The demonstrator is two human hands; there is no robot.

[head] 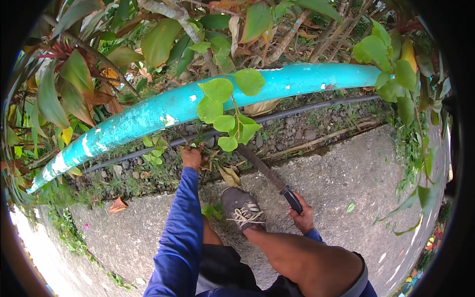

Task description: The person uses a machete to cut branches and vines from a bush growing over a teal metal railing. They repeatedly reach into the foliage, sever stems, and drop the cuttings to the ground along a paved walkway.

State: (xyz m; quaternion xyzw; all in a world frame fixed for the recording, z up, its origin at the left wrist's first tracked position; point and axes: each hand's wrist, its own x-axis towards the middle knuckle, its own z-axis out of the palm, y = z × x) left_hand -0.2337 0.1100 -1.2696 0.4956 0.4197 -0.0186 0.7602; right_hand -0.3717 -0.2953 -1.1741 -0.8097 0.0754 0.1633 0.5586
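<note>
My right hand [302, 215] grips the black handle of a machete [263, 169] beside my shoe. Its dark, rust-stained blade slants up and left, and leaves of an overhanging stem [232, 111] cover the tip. Down in the planted strip, my left hand [192, 156] has its fingers curled around some low weeds [193, 144]; leaves and grass partly hide the fingertips. A dry yellow-brown leaf [230, 176] lies between that hand and the blade, near the toe of my dark laced shoe [243, 209].
A turquoise painted curb [148, 113] with chipped paint curves across the view. Along it runs a black hose or pipe [293, 111] over gravel and soil [308, 131]. Broad-leaved shrubs [74, 81] and branches crowd behind. Rough concrete paving [345, 185] lies underfoot; leafy stems [408, 85] hang at right.
</note>
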